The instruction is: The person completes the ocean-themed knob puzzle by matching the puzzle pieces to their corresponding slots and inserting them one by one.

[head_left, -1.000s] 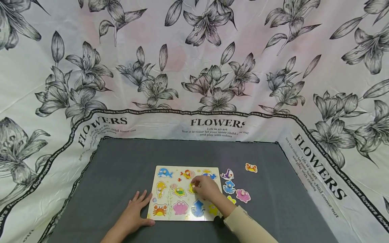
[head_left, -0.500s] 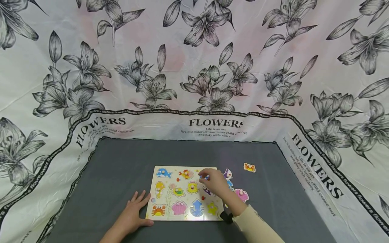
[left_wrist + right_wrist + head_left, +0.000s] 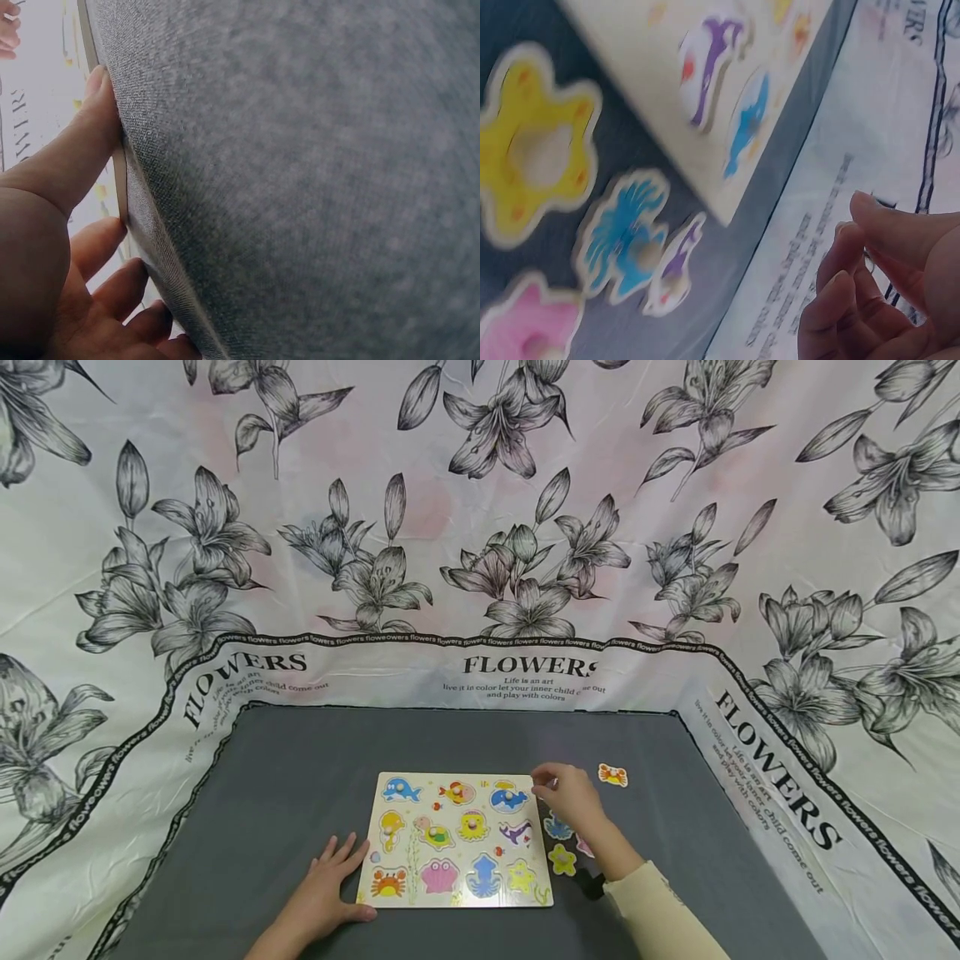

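Note:
A pale puzzle board point(image 3: 491, 850) with sea-animal pictures lies in front of me. My left hand point(image 3: 322, 885) rests at the board's left edge, its fingers spread; the left wrist view has the thumb point(image 3: 97, 112) and fingertips along that edge. My right hand point(image 3: 576, 800) hovers just beyond the board's far right corner. In the right wrist view its fingers are bent, the thumb close to the index finger, and no piece shows between them. A purple-and-white puzzle piece point(image 3: 676, 266) with a knob lies near that corner, touching a blue octopus piece point(image 3: 622, 232).
A yellow star piece point(image 3: 561, 860) and a pink piece point(image 3: 540, 319), partly hidden in the head view, lie right of the board. Farther back is an orange crab piece point(image 3: 612, 775). A grey cloth point(image 3: 315, 743) covers the table, with a flower-printed sheet point(image 3: 420, 668) behind it.
My right hand has moved from over the yellow octopus, past the blue whale at the upper right, to beyond the board's right edge. The left hand stays at the left edge.

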`<move>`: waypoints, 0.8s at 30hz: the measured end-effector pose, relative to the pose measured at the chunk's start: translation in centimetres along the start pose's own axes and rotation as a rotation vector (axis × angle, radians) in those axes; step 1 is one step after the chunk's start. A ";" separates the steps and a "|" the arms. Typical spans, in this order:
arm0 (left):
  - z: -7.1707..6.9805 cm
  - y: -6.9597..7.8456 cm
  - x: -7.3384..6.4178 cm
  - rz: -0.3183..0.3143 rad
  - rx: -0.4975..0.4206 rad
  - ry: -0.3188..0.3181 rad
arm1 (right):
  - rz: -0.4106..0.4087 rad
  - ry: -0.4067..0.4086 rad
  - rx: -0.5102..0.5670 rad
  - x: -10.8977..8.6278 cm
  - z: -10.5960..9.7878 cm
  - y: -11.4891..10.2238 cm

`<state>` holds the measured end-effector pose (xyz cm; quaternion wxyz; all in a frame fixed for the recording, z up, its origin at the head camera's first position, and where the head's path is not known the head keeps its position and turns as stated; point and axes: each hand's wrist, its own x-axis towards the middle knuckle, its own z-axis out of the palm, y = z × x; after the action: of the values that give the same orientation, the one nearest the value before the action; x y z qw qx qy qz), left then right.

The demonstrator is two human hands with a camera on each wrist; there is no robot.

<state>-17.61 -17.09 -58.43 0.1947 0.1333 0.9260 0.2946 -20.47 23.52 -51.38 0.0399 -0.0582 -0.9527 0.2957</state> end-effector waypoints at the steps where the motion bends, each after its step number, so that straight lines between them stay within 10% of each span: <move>1: 0.0 0.0 0.0 0.001 0.000 0.000 | 0.012 0.002 -0.009 0.2 -0.1 0.5; 24: 0.0 0.3 0.0 -0.020 0.009 -0.003 | 0.175 -0.066 -0.160 2.4 0.5 5.7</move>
<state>-17.61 -16.86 -58.26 0.1984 0.1251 0.9284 0.2884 -22.38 28.23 -54.93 -0.0222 -0.1342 -0.9653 0.2229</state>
